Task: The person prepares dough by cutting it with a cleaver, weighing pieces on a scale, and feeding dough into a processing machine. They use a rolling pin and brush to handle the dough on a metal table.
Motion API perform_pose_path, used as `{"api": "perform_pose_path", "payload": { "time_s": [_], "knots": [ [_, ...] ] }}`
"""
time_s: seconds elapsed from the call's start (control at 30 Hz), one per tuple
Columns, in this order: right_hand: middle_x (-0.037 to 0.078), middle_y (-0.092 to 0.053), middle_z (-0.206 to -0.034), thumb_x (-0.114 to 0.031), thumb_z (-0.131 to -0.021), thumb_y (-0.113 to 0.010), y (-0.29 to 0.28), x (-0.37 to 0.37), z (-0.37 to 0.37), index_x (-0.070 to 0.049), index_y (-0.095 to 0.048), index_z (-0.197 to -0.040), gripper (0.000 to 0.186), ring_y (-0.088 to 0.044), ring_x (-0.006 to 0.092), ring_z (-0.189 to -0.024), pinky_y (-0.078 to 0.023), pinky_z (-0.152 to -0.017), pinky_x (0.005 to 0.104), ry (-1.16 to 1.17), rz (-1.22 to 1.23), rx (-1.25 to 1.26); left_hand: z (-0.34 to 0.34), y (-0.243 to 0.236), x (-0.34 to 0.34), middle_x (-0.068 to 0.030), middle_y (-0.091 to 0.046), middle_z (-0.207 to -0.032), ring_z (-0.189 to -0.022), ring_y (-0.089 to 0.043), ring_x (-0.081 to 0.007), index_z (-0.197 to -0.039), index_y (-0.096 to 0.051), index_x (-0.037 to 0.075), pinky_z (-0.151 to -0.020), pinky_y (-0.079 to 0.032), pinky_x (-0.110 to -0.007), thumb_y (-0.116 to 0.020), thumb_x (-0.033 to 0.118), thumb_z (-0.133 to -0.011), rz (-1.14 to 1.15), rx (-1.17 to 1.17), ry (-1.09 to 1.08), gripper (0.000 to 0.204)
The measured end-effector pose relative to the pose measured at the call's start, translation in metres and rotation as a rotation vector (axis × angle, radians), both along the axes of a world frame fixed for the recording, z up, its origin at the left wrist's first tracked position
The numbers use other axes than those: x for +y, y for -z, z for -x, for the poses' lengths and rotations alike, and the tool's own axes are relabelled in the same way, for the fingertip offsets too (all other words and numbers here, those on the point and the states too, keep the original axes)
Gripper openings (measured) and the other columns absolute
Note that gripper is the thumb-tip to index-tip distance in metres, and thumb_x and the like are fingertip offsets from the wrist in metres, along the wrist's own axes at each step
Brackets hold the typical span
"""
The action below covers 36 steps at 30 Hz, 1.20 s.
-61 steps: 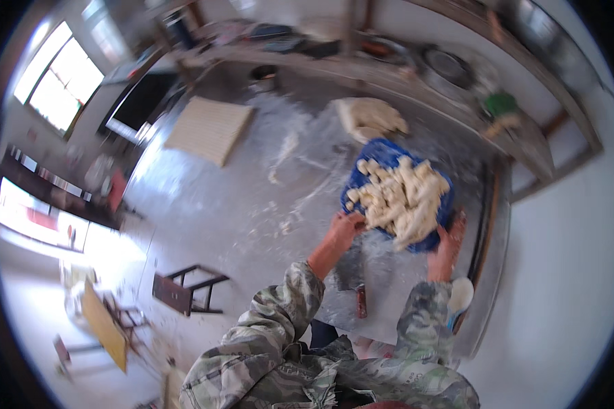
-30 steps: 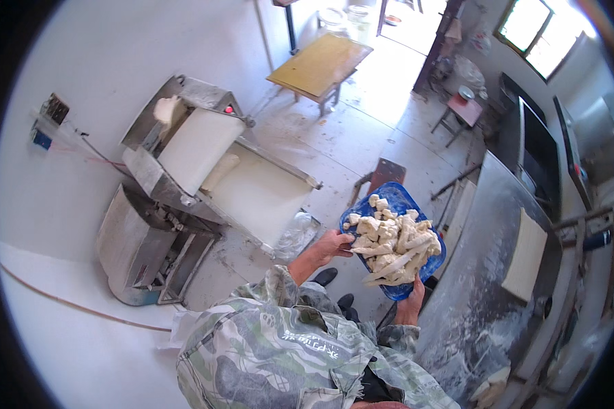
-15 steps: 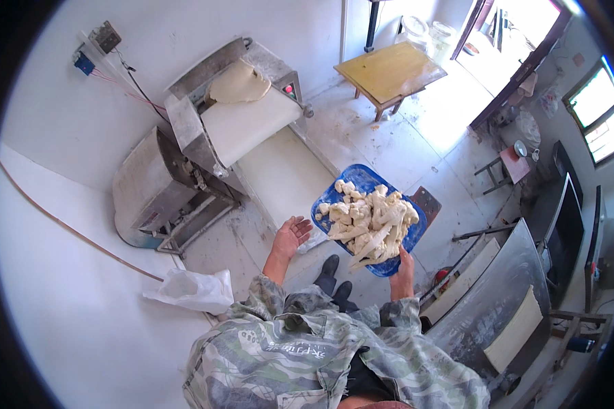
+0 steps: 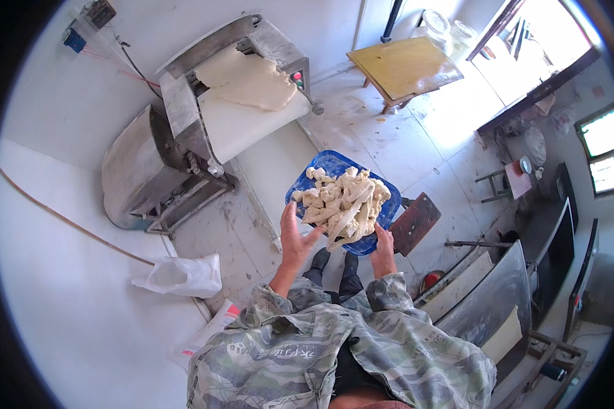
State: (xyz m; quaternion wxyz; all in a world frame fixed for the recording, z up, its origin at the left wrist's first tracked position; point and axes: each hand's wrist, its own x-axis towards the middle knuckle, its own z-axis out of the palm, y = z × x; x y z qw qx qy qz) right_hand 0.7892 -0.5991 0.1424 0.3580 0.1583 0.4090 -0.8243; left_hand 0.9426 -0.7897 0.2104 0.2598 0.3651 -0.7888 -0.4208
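Note:
A blue plastic tray [image 4: 391, 217], square with rounded corners, is in front of me, heaped with pale dough pieces [image 4: 344, 201]. On its near right edge my right hand [image 4: 383, 249] is closed, gripping the rim. My left hand [image 4: 295, 238] is against the tray's left side with the thumb and fingers spread; some fingertips are hidden behind the rim. Beyond the tray stands a metal dough roller machine [image 4: 174, 102]. A wide sheet of dough [image 4: 245, 80] lies on its white belt [image 4: 232, 126].
A second metal machine [image 4: 136, 170] stands on the left. A yellow-topped table [image 4: 406, 67] is near the doorway. A reddish-brown board stool [image 4: 417, 223] is just right of the tray. Metal panels [image 4: 491, 286] lean at the right; a white plastic bag [image 4: 194, 275] lies at lower left.
My left hand has come from beside the tray onto its left edge. The tray has shifted left and nearer. On the machine, the dough sheet has spread further along the belt.

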Motion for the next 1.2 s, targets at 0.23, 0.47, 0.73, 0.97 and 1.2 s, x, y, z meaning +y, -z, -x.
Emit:
{"api": "perform_pose_path", "payload": {
  "time_s": [0.23, 0.47, 0.73, 0.97, 1.2],
  "knots": [
    [0.013, -0.069, -0.116, -0.012, -0.097, -0.06, 0.003, -0.033, 0.017, 0.004, -0.062, -0.122, 0.029, -0.071, 0.0228, -0.097, -0.059, -0.084, 0.036, -0.098, 0.023, 0.028, 0.079, -0.029, 0.026, -0.0265, -0.031, -0.154, -0.141, -0.034, -0.0438, -0.154, -0.03, 0.006, -0.113, -0.031, -0.053, -0.089, 0.043, -0.064, 0.294, -0.405, 0.302, 0.113],
    [0.009, -0.071, -0.105, -0.01, -0.094, -0.065, 0.022, -0.037, 0.033, 0.002, -0.064, -0.113, 0.022, -0.071, 0.0198, -0.089, -0.058, -0.078, 0.0323, -0.102, -0.009, 0.026, 0.105, -0.017, 0.038, -0.0283, -0.033, -0.151, -0.126, -0.049, -0.0427, -0.154, -0.032, 0.011, -0.091, -0.045, -0.055, -0.089, 0.033, -0.056, 0.446, -0.56, 0.211, 0.115],
    [0.007, -0.072, -0.101, -0.011, -0.091, -0.068, 0.026, -0.027, 0.035, 0.001, -0.066, -0.109, 0.021, -0.07, 0.0178, -0.084, -0.057, -0.072, 0.0312, -0.11, -0.086, 0.037, 0.107, 0.004, 0.043, -0.0322, -0.033, -0.148, -0.113, -0.056, -0.0399, -0.153, -0.032, 0.009, -0.081, -0.048, -0.051, -0.089, 0.038, -0.056, 0.533, -0.532, 0.238, 0.115],
    [0.008, -0.071, -0.1, -0.011, -0.092, -0.067, 0.018, -0.03, 0.033, 0.0, -0.065, -0.11, 0.021, -0.071, 0.0187, -0.085, -0.059, -0.073, 0.0324, -0.15, -0.047, 0.007, 0.103, 0.004, 0.022, -0.0289, -0.045, -0.138, -0.111, -0.061, -0.0397, -0.148, -0.042, 0.012, -0.085, -0.053, -0.048, -0.084, 0.034, -0.061, 0.396, -0.399, 0.221, 0.099],
    [0.009, -0.071, -0.103, -0.01, -0.095, -0.064, 0.026, -0.04, 0.03, 0.001, -0.063, -0.112, 0.021, -0.071, 0.0208, -0.087, -0.06, -0.078, 0.0356, -0.162, -0.085, 0.021, 0.087, -0.011, -0.01, -0.0154, -0.059, -0.128, -0.114, -0.061, -0.0333, -0.135, -0.059, 0.006, -0.093, -0.053, -0.04, -0.077, 0.032, -0.068, 0.059, -0.196, 0.193, 0.074]
  ]
}}
